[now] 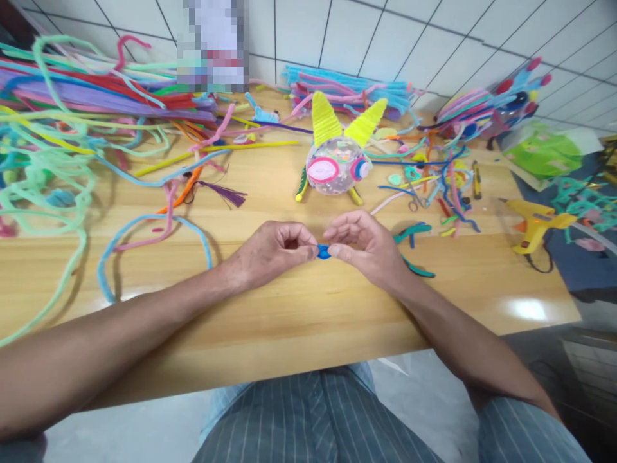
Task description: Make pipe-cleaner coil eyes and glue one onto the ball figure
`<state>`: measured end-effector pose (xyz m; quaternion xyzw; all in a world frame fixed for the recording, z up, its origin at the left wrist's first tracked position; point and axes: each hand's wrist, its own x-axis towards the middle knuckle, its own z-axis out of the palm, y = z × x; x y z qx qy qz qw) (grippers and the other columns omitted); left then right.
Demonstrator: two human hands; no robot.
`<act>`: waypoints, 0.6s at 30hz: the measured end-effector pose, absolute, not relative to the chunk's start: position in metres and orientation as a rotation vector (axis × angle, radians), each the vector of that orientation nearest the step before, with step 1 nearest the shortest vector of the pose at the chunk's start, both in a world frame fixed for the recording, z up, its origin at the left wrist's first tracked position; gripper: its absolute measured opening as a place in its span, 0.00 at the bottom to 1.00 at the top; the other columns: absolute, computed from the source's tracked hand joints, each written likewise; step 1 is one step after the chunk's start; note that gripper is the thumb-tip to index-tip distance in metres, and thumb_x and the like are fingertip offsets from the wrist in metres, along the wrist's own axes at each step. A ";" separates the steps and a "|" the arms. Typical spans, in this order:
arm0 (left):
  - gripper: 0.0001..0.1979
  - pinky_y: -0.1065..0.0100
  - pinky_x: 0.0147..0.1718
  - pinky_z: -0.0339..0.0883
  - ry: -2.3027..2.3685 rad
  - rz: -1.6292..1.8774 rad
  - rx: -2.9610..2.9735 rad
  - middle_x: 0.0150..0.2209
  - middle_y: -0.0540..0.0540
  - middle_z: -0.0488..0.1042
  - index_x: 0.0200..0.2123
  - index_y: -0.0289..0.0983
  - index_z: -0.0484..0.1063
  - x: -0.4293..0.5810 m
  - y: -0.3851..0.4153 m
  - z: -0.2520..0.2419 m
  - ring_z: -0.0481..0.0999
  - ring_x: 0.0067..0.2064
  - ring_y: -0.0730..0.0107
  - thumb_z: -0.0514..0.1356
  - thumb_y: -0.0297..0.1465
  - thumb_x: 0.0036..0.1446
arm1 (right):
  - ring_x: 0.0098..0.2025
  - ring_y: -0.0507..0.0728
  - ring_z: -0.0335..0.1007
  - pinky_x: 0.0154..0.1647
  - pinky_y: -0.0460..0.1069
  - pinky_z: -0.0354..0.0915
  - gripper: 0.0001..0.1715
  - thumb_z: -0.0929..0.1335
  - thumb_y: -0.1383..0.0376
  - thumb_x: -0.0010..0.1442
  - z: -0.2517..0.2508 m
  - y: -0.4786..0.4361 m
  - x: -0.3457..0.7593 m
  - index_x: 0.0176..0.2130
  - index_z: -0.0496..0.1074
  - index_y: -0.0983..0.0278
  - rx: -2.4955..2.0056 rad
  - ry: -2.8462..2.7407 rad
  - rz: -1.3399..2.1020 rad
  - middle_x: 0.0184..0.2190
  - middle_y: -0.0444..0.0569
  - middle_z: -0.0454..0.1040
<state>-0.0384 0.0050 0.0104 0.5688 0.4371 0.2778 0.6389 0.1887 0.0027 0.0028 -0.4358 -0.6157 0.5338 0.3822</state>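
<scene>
A small blue piece, looking like a coiled pipe cleaner, is pinched between my two hands above the wooden table. My left hand grips its left side with thumb and fingertips. On its right side, the thumb of my right hand presses it, with the other fingers curved above. Just beyond my hands stands a clear round figure with yellow ears, a pink oval eye, a blue and pink eye and dark green and yellow feet.
Teal-handled pliers lie right of my right hand. Farther right are a yellow glue gun and small scissors. Pipe cleaners heap up at the left. A blue loop lies near my left forearm.
</scene>
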 end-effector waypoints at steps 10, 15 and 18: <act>0.10 0.73 0.27 0.59 1.009 0.652 1.278 0.25 0.52 0.71 0.32 0.35 0.78 -0.038 0.005 0.009 0.65 0.26 0.77 0.70 0.37 0.54 | 0.28 0.49 0.73 0.32 0.47 0.72 0.17 0.80 0.61 0.54 0.009 0.019 0.200 0.39 0.73 0.59 -1.161 -1.424 1.238 0.28 0.39 0.78; 0.10 0.73 0.26 0.60 1.003 0.664 1.262 0.25 0.52 0.72 0.32 0.35 0.78 -0.039 0.005 0.010 0.66 0.26 0.76 0.71 0.36 0.53 | 0.28 0.51 0.73 0.30 0.48 0.72 0.16 0.79 0.59 0.56 0.010 0.020 0.200 0.38 0.72 0.58 -1.186 -1.361 1.060 0.27 0.38 0.76; 0.10 0.73 0.26 0.59 0.991 0.647 1.275 0.25 0.52 0.71 0.32 0.35 0.78 -0.039 0.006 0.009 0.65 0.26 0.76 0.71 0.37 0.54 | 0.32 0.52 0.76 0.33 0.49 0.73 0.17 0.79 0.57 0.59 0.013 0.020 0.203 0.39 0.69 0.56 -1.103 -1.262 1.054 0.30 0.39 0.75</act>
